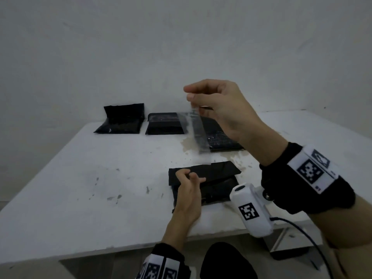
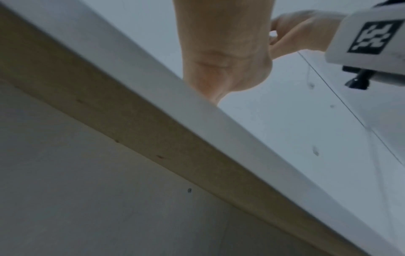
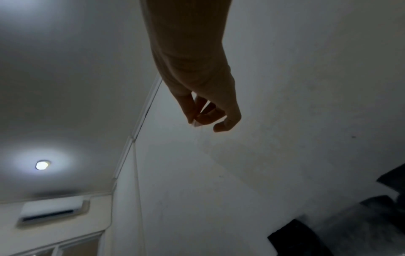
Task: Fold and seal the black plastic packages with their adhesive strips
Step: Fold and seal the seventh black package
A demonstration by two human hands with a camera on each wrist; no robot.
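Observation:
A black plastic package (image 1: 213,190) lies near the table's front edge with its flap (image 1: 219,170) raised. My left hand (image 1: 189,182) pinches the flap's left part and holds it down. My right hand (image 1: 211,101) is lifted well above the table and pinches the top end of a clear release strip (image 1: 198,133), which hangs down to the flap. In the right wrist view the right hand (image 3: 203,117) pinches the faint strip against the wall. Only the left hand's heel (image 2: 221,69) shows in the left wrist view.
Three more black packages lie along the far side: one with a raised flap (image 1: 120,121), a folded one (image 1: 165,123), and one partly behind my right hand (image 1: 219,137). The white table (image 1: 80,178) is scuffed. A cable (image 1: 306,234) hangs off the front right.

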